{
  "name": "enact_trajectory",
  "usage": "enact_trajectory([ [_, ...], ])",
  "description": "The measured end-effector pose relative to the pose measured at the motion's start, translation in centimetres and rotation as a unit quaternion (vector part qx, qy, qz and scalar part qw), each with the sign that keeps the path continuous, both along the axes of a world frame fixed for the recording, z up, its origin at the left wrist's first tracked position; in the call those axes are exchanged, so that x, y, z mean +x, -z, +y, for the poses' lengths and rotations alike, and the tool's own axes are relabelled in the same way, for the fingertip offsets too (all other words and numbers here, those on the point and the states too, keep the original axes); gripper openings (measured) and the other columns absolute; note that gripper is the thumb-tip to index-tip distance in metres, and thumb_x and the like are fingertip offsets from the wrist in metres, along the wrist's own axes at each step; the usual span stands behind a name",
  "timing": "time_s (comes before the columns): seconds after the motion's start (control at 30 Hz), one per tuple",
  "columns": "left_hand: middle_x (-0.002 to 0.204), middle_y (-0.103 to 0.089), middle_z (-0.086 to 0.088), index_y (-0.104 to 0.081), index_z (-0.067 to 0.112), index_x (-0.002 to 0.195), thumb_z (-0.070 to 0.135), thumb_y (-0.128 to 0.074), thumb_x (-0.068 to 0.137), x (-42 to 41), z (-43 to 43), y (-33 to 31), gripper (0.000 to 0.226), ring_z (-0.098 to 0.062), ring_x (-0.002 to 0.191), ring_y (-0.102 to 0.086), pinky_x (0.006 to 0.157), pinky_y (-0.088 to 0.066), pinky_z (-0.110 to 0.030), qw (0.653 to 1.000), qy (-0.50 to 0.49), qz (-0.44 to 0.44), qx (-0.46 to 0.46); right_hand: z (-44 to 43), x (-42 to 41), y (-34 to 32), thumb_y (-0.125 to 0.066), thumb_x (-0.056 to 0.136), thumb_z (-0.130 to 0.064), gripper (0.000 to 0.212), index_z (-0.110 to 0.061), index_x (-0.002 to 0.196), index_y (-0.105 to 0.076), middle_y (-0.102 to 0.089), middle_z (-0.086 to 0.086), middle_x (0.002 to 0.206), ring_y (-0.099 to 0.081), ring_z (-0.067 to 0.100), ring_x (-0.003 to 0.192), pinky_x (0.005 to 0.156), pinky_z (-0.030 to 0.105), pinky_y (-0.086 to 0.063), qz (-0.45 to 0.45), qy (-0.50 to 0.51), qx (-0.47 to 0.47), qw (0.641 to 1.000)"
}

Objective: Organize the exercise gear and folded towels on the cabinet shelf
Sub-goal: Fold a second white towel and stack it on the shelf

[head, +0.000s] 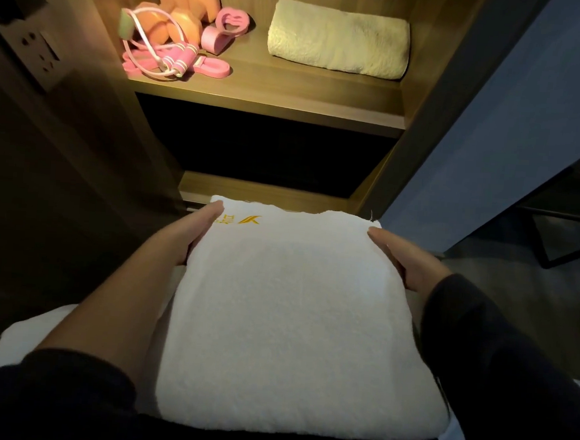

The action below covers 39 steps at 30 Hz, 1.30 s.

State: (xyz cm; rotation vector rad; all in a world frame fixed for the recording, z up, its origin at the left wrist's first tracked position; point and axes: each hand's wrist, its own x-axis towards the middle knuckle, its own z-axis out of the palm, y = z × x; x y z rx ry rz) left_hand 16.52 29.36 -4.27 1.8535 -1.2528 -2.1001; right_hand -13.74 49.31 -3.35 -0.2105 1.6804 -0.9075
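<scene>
White terry towel [288,322], folded into a thick square, held low in front of the body, below the lit cabinet shelf [290,92] and well apart from it. Yellow stitched mark [244,220] near its far left corner. Left hand [194,237] pressed flat against the towel's left side, right hand [405,262] against the right. The visible fingers lie straight along the edges and pinch nothing; any fingers underneath are hidden. On the shelf: cream towel [339,39] folded at right; orange dumbbells [179,9], pink jump rope [176,60] and pink ring grip [232,21] bunched at left, with bare board between the two groups. Handling, as judged: light, soft, no stiffness of its own. Lifted by one edge or corner, the folds would likely sag open. Not slippery, not fragile. Best hold is probably both flanks near mid-length, fingers beneath, towel level. Likely risks when setting it down are layers sliding out of fold and the front edge catching the shelf lip.
</scene>
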Motion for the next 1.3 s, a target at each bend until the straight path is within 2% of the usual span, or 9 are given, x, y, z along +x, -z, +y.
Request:
enact_trajectory([
  [0.17, 0.113, -0.067, -0.009, -0.062, 0.009, 0.115, 0.042, -0.070, 0.084, -2.2, 0.4, 1.5, 0.045, -0.027, 0.092, -0.065, 0.083, -0.053, -0.037, 0.964, -0.115, -0.112, -0.214, -1.8, 1.4, 2.0, -0.056, 0.097, -0.037, 0.052, -0.021, 0.142, -0.035, -0.050, 0.004, 0.136, -0.056, 0.023, 0.107, 0.088, 0.042, -0.052, 0.244, 0.074, -0.012, 0.967],
  [0.3, 0.110, -0.067, -0.009, -0.063, 0.010, 0.115, 0.038, -0.063, 0.090, -2.2, 1.3, 2.5, 0.038, -0.026, 0.093, -0.065, 0.081, -0.054, -0.038, 0.959, -0.124, -0.107, -0.231, -1.5, 1.2, 2.7, -0.054, 0.098, -0.037, 0.055, -0.023, 0.147, -0.031, -0.044, 0.004, 0.146, -0.051, 0.023, 0.111, 0.090, 0.041, -0.046, 0.251, 0.067, -0.027, 0.965],
  [0.4, 0.127, -0.057, -0.012, -0.051, 0.011, 0.128, 0.040, -0.053, 0.095, -2.5, 1.3, 1.3, 0.044, -0.033, 0.109, -0.058, 0.094, -0.049, -0.047, 0.925, -0.032, -0.229, -0.301, -1.9, 1.2, 2.3, -0.050, 0.099, -0.039, 0.061, -0.023, 0.151, -0.023, -0.035, 0.007, 0.154, -0.043, 0.032, 0.132, 0.104, 0.048, -0.040, 0.323, -0.003, 0.005, 0.947],
  [0.47, 0.146, -0.043, -0.011, -0.038, 0.012, 0.142, 0.041, -0.047, 0.097, -3.3, 2.3, 0.4, 0.054, -0.033, 0.131, -0.043, 0.107, -0.037, -0.049, 0.848, 0.081, -0.288, -0.437, -2.1, 1.7, 1.3, -0.045, 0.100, -0.045, 0.067, -0.024, 0.155, -0.013, -0.019, 0.007, 0.161, -0.022, 0.034, 0.145, 0.114, 0.053, -0.025, 0.449, -0.124, 0.042, 0.884],
  [0.53, 0.158, -0.027, -0.004, -0.029, 0.016, 0.150, 0.042, -0.040, 0.099, -4.8, 4.9, -0.3, 0.059, -0.023, 0.146, -0.022, 0.118, -0.017, -0.048, 0.795, 0.170, -0.220, -0.539, -2.3, 3.3, 0.3, -0.035, 0.099, -0.053, 0.067, -0.026, 0.155, -0.009, -0.004, 0.001, 0.164, -0.001, 0.029, 0.150, 0.117, 0.055, -0.006, 0.547, -0.230, 0.000, 0.805],
  [0.67, 0.164, -0.004, 0.005, -0.014, 0.026, 0.156, 0.051, -0.023, 0.100, -5.6, 9.9, 0.9, 0.062, -0.013, 0.151, 0.003, 0.121, 0.003, -0.048, 0.695, 0.392, -0.199, -0.569, -1.4, 7.5, 0.7, -0.016, 0.097, -0.064, 0.070, -0.029, 0.156, -0.007, 0.003, -0.004, 0.165, 0.007, 0.022, 0.151, 0.119, 0.054, 0.003, 0.568, -0.412, -0.060, 0.710],
  [0.97, 0.164, 0.006, 0.008, -0.002, 0.026, 0.157, 0.056, -0.018, 0.100, 1.0, 8.0, 2.3, 0.066, -0.011, 0.150, 0.008, 0.119, -0.003, -0.040, 0.811, 0.327, -0.197, -0.444, 2.5, 5.3, 0.8, -0.006, 0.090, -0.069, 0.080, -0.024, 0.156, 0.006, 0.010, -0.002, 0.164, 0.007, 0.022, 0.151, 0.120, 0.053, -0.007, 0.511, -0.398, -0.001, 0.762],
  [1.1, 0.163, 0.010, 0.010, 0.001, 0.027, 0.156, 0.054, -0.015, 0.100, 4.1, 9.5, 2.9, 0.065, -0.006, 0.148, 0.012, 0.118, -0.004, -0.035, 0.813, 0.330, -0.153, -0.455, 5.1, 5.2, 0.7, -0.001, 0.087, -0.070, 0.078, -0.033, 0.154, 0.012, 0.020, -0.006, 0.162, 0.018, 0.019, 0.149, 0.118, 0.049, 0.002, 0.503, -0.424, -0.034, 0.752],
  [1.3, 0.158, 0.020, 0.023, 0.013, 0.040, 0.149, 0.067, -0.005, 0.093, 10.0, 11.0, 3.1, 0.065, 0.006, 0.145, 0.013, 0.120, -0.003, -0.031, 0.762, 0.411, -0.083, -0.494, 9.9, 3.7, 0.6, 0.008, 0.088, -0.073, 0.061, -0.050, 0.143, 0.025, 0.030, -0.017, 0.157, 0.025, 0.010, 0.146, 0.120, 0.042, 0.006, 0.515, -0.489, -0.086, 0.699],
])
